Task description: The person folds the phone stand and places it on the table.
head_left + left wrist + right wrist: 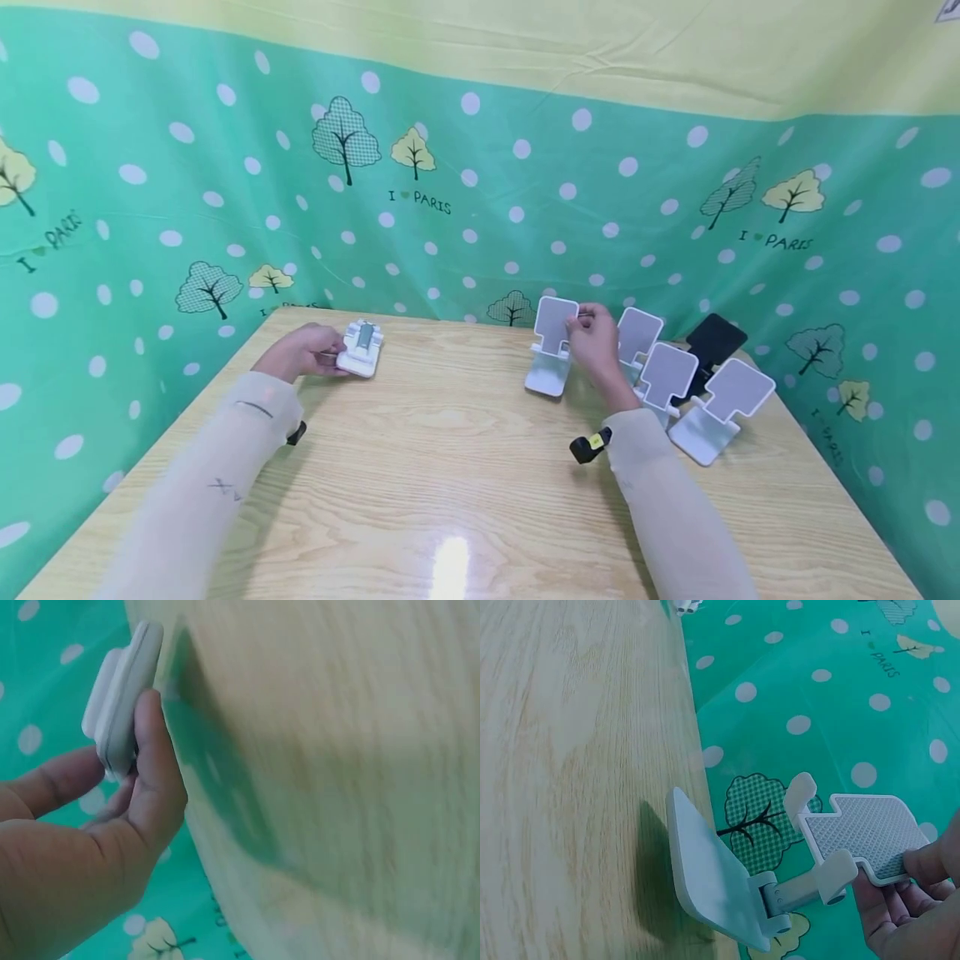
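Observation:
At the left back of the table, my left hand (307,350) grips the edge of a folded white phone stand (362,358). The left wrist view shows this folded phone stand (124,705) as a thick flat slab between thumb and fingers, tilted over the table edge. My right hand (597,346) pinches the upper plate of an unfolded white phone stand (549,371) with a grey pad. In the right wrist view, the thumb lies on the pad of that unfolded phone stand (870,829) and the fingers are behind it. Its hinged arm joins a flat base plate (709,870).
Right of my right hand stand several more unfolded phone stands: a white one (639,332) partly behind the hand, another (667,375) by the wrist, a third (738,390) farther right, and a black one (716,340) behind. A polka-dot curtain (465,217) backs the wooden table (435,467).

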Motion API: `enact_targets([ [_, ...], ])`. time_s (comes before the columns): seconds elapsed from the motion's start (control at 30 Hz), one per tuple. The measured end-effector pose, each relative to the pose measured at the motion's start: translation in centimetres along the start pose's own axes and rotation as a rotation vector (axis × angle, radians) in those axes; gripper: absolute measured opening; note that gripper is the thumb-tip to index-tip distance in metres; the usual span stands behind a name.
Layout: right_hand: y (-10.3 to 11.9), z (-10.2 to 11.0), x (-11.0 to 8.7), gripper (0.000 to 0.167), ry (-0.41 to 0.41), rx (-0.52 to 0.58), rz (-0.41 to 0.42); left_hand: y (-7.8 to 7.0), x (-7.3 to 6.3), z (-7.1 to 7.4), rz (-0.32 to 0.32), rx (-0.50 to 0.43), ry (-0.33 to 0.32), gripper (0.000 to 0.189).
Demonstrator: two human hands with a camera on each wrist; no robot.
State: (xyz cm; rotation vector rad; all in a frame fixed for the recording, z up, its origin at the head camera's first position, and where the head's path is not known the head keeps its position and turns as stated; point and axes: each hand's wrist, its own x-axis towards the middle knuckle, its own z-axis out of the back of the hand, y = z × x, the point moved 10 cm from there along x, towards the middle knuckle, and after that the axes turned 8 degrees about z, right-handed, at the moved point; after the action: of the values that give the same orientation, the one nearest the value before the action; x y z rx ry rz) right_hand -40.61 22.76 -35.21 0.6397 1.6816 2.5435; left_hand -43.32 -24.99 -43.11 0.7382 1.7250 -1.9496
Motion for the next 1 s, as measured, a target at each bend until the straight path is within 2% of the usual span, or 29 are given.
enact_targets([
  [0.23, 1.1, -0.3, -0.2, 0.028, 0.016, 0.019, 0.009, 1.1, 0.2, 2.1, 0.014, 0.031, -0.017, 0.057],
  [0.5, 2.2, -0.3, -0.3, 0.026, 0.018, 0.057, 0.033, 1.6, 0.2, 4.5, 0.026, 0.160, -0.107, 0.060],
  [0.6, 2.5, -0.4, -0.3, 0.025, 0.023, 0.075, 0.039, 1.6, 0.3, 5.3, 0.035, 0.217, -0.166, 0.058],
  [0.77, 2.8, -0.5, -0.5, 0.024, 0.036, 0.086, 0.040, 1.2, 0.5, 6.0, 0.047, 0.342, -0.251, 0.062],
  [1.0, 3.5, -0.1, -0.8, 0.024, 0.033, 0.103, 0.047, 0.5, -0.3, 6.0, 0.030, 0.454, -0.301, 0.070],
])
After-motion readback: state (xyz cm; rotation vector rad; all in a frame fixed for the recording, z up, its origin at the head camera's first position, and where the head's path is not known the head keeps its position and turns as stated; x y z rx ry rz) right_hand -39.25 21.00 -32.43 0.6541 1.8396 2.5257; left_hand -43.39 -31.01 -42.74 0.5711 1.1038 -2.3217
